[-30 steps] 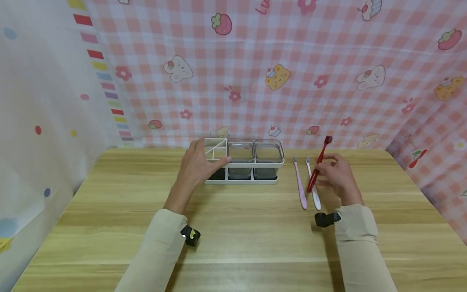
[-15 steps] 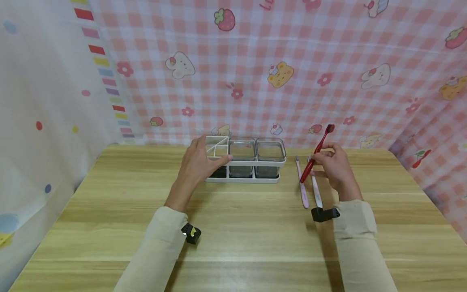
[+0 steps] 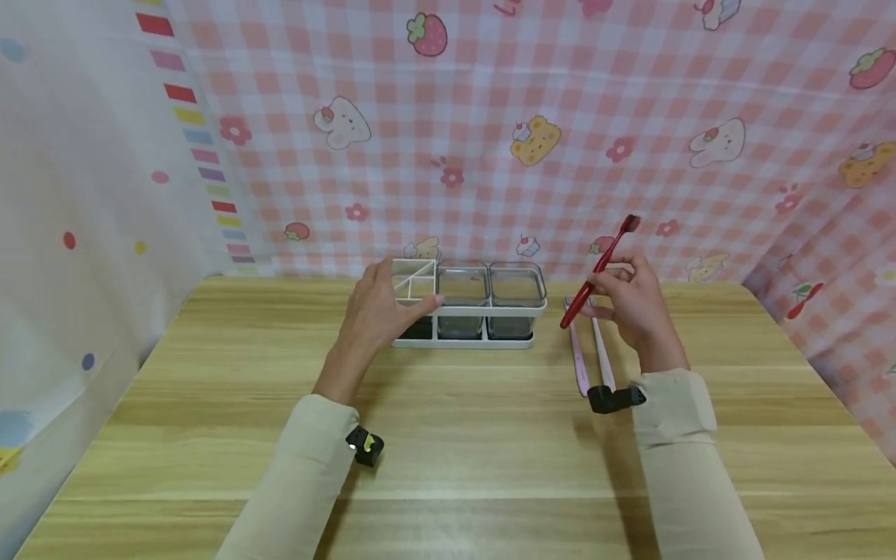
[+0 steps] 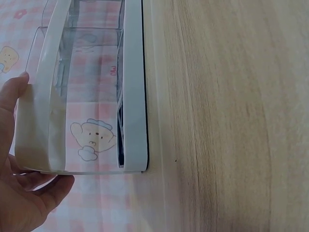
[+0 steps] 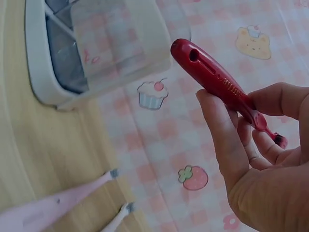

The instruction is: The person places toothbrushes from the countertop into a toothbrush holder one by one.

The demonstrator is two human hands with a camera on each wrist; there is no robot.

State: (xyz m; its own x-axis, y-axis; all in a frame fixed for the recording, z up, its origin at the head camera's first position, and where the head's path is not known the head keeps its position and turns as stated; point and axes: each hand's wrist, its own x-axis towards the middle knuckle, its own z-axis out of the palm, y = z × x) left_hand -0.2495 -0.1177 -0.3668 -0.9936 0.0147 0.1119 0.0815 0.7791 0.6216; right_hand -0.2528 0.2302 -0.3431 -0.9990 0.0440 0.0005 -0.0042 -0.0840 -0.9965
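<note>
My right hand [image 3: 633,305] pinches a red toothbrush [image 3: 582,295] in the air, its bristle head up and to the right, its handle end pointing down-left. In the right wrist view the red toothbrush [image 5: 212,72] lies between thumb and fingers. My left hand [image 3: 378,309] grips the left end of a white toothbrush holder [image 3: 483,311], thumb in front and fingers at its side. The holder has a divided section [image 3: 414,278] on the left and two clear cups [image 3: 516,286] beside it. A pink toothbrush [image 3: 578,362] and a white toothbrush [image 3: 603,354] lie on the table below my right hand.
The wooden table [image 3: 462,435] ends at a pink checked cloth [image 3: 448,140] hanging behind the holder. A white dotted cloth [image 3: 84,187] hangs at the left. Black wrist cameras [image 3: 616,398] sit on both sleeves.
My right hand has raised the red toothbrush and carried it left, towards the holder; its handle now passes over the pink toothbrush's head. My left hand keeps its grip on the holder.
</note>
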